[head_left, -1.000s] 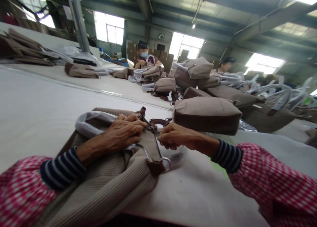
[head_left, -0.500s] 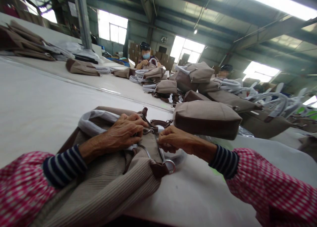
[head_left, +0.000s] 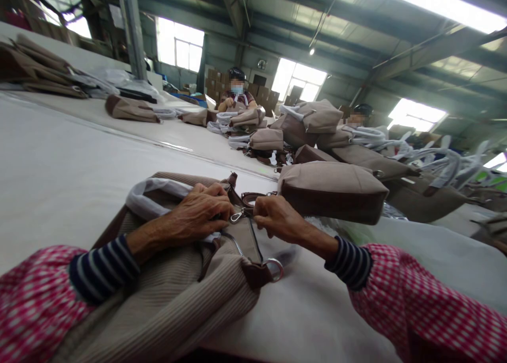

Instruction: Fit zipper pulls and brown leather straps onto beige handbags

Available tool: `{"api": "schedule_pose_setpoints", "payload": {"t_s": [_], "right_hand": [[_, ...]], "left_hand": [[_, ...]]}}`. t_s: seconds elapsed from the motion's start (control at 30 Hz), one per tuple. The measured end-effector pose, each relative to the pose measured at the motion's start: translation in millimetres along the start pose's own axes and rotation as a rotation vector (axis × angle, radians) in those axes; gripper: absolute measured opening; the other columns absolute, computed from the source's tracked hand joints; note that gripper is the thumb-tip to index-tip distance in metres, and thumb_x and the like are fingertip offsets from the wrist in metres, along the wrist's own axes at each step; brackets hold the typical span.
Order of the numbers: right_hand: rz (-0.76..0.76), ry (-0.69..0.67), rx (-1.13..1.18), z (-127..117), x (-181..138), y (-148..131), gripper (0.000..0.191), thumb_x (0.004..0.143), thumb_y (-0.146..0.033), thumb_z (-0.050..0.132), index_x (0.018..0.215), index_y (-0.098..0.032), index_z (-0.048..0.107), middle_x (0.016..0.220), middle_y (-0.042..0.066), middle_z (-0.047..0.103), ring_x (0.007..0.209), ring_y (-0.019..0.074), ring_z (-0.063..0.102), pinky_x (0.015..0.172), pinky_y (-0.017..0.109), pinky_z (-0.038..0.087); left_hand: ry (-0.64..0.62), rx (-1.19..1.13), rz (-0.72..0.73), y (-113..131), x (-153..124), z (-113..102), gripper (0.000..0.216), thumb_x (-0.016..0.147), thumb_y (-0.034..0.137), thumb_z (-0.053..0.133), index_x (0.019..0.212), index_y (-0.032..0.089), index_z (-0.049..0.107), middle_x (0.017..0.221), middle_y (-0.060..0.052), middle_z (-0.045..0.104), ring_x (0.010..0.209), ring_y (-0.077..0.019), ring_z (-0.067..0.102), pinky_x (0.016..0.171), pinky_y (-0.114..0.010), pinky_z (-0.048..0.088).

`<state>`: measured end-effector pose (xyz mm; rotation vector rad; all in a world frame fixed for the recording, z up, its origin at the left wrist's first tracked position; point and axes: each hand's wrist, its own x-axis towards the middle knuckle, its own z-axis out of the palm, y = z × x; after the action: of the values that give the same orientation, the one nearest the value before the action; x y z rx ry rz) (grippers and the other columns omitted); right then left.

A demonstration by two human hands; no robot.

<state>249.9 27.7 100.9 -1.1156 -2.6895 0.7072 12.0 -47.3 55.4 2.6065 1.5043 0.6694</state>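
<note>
Left hand (head_left: 202, 213) rests on the ribbed bag (head_left: 170, 302), probably steadying it, right hand (head_left: 279, 219) curled near the metal clip (head_left: 236, 216), though from here I cannot tell what either grips.

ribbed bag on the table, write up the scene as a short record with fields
left hand: on the ribbed bag
right hand: fingers curled, grip unclear
between hands: silver clasp
bag details: white-wrapped handle, silver ring
beyond right hand: beige and brown bag
background: masked person behind bags
</note>
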Motion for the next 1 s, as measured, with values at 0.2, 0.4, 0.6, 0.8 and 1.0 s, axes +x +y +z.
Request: {"api": "schedule_pose_setpoints", "payload": {"t_s": [0.2, 0.4, 0.6, 0.8, 1.0], "right_hand": [[-0.101, 0.093, -0.529, 10, 1, -7, 0.033, 0.092, -0.018, 0.054, 0.124, -0.02, 0.059, 0.1, 0.01, 0.077, 0.083, 0.0234, 0.07, 0.067, 0.03, 0.038], [-0.119, 0.012, -0.592, 14, 8, -15, 0.033, 0.089, -0.017, 0.052, 0.121, -0.018, 0.059, 0.103, 0.015, 0.076, 0.087, 0.0272, 0.071, 0.066, 0.032, 0.039], [-0.134, 0.091, -0.295, 2, 2, 2, 0.02, 0.082, -0.012, 0.062, 0.102, -0.016, 0.064, 0.088, 0.009, 0.075, 0.077, 0.0201, 0.068, 0.063, 0.027, 0.036], [-0.15, 0.087, 0.053, -26, -25, -8, 0.016, 0.078, -0.008, 0.064, 0.091, -0.016, 0.062, 0.069, -0.003, 0.063, 0.051, 0.008, 0.054, 0.056, 0.022, 0.032], [-0.33, 0.012, -0.349, 7, -27, -26, 0.01, 0.089, -0.02, 0.061, 0.096, -0.016, 0.067, 0.087, 0.01, 0.074, 0.073, 0.0187, 0.064, 0.059, 0.029, 0.03]], "left_hand": [[0.029, 0.105, -0.027, 3, -1, 0, 0.011, 0.099, 0.025, 0.061, 0.091, 0.023, 0.068, 0.106, 0.0, 0.07, 0.105, -0.0234, 0.055, 0.083, -0.039, 0.026], [0.001, 0.253, -0.052, 9, 0, -2, 0.016, 0.098, 0.025, 0.058, 0.084, 0.021, 0.064, 0.094, -0.004, 0.067, 0.099, -0.0272, 0.052, 0.078, -0.04, 0.026], [-0.048, 0.19, -0.148, 14, 2, -10, 0.018, 0.095, 0.025, 0.058, 0.078, 0.02, 0.059, 0.087, -0.003, 0.063, 0.095, -0.0258, 0.052, 0.077, -0.039, 0.029], [-0.068, -0.061, -0.335, 21, 4, -24, 0.021, 0.094, 0.035, 0.056, 0.082, 0.02, 0.066, 0.1, -0.004, 0.062, 0.098, -0.0249, 0.055, 0.084, -0.038, 0.038], [0.049, -0.184, -0.386, 21, -3, -23, 0.024, 0.091, 0.04, 0.06, 0.08, 0.02, 0.068, 0.099, -0.005, 0.064, 0.101, -0.026, 0.057, 0.091, -0.039, 0.045]]}}
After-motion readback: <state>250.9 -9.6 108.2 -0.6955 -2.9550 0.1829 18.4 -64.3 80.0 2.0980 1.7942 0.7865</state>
